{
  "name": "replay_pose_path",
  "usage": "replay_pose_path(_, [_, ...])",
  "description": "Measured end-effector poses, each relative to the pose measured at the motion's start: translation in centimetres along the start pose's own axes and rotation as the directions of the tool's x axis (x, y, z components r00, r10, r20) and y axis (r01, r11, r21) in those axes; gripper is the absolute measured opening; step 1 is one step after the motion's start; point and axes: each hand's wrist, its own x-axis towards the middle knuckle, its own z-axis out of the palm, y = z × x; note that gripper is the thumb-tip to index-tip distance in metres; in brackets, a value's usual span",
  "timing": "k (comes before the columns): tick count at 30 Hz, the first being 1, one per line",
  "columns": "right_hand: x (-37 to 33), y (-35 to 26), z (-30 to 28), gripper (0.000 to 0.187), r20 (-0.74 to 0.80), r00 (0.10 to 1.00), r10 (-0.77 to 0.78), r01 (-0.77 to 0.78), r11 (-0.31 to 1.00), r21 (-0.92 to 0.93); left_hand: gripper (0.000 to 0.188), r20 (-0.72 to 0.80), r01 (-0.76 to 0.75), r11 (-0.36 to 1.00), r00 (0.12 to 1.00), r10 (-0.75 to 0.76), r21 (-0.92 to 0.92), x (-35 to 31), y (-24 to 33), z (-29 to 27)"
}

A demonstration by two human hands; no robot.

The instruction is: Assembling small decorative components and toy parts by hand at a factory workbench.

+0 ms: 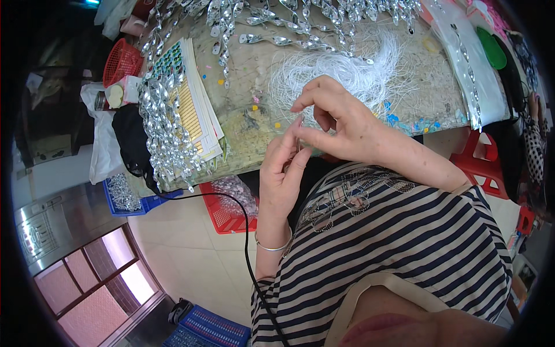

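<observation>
Left hand: my bare left hand (281, 168) is half-curled, fingertips raised toward the other hand. Something thin may sit in the fingers; too small to tell.
Right hand: my bare right hand (350, 121) is arched, not clenched, thumb at the left fingertips. Cannot tell whether it grips anything.
Thread: loose tangle of fine white thread (364, 69) on the worn grey-brown tabletop (248, 66), just beyond my hands.
Done, as judged: shiny twisted silver strips (167, 127) heaped at left, more silver spiral strips (283, 40) at the far side; both look shaped.
Left, as judged: piece between hands seems unfinished; much thread unused. Total count unknown.
Blue tray: shallow blue plastic tray (153, 204), lower left, holds small silver pieces.
Red crate: perforated red plastic crate (222, 222) below the table, pale shiny pieces inside.
Red basket: red mesh plastic basket (122, 61), contents unclear.
</observation>
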Motion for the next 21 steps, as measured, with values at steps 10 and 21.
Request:
replay_pose_path(10, [0.5,0.9,-0.7,0.005,0.033,0.993,0.112,-0.117,0.965,0.234,0.044,0.024,-0.048,0.991,0.999,0.046,0.127,-0.4,0.4,-0.6])
replay_pose_path(21, [0.3,0.2,0.5,0.008,0.174,0.978,0.112,-0.163,0.934,0.319,0.021,-0.041,0.107,0.952,0.992,-0.123,-0.287,0.4,0.5,-0.2])
